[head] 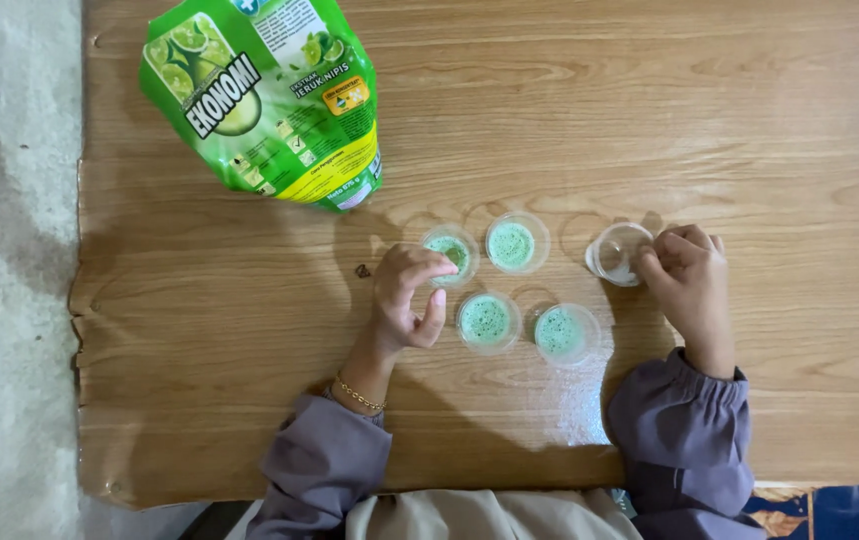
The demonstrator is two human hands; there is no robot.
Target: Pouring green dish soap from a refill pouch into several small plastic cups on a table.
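Head view showed our two hands at a wooden table (749,150), sleeves at its near edge. We counted five small clear plastic cups: four held green liquid, one looked empty. Nearest lay two filled cups (488,321) (565,332); beyond them two more (452,250) (516,242). Our left hand (404,297) curled loosely, fingertips touching the rim of the far-left cup. Our right hand (689,280) pinched the rim of the empty cup (617,253), which sat tilted just right of the group. We judged the cups light, thin-walled, easily crushed and quick to spill; best held by the side wall, below the rim. Farthest lay one green refill pouch (264,100), soft, likely heavy and floppy.
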